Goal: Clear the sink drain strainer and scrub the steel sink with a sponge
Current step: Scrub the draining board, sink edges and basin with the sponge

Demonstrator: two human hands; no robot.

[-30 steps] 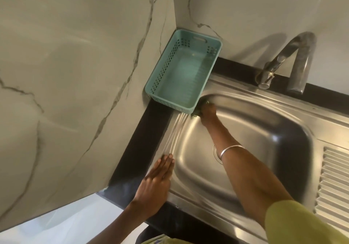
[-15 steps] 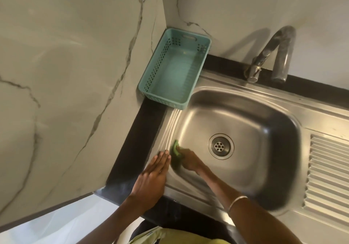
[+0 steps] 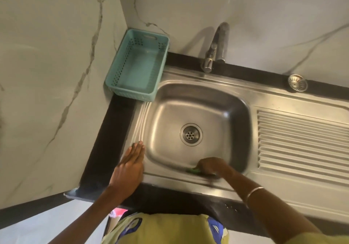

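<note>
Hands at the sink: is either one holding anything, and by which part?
The right hand presses a green sponge against the sink's near wall, gripping it from above. The left hand lies flat on the rim, holding nothing.

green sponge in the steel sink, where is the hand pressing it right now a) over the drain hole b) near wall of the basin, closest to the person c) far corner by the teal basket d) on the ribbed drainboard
b: the right hand presses the green sponge against the near wall of the steel sink basin, clear of the round drain.
</note>
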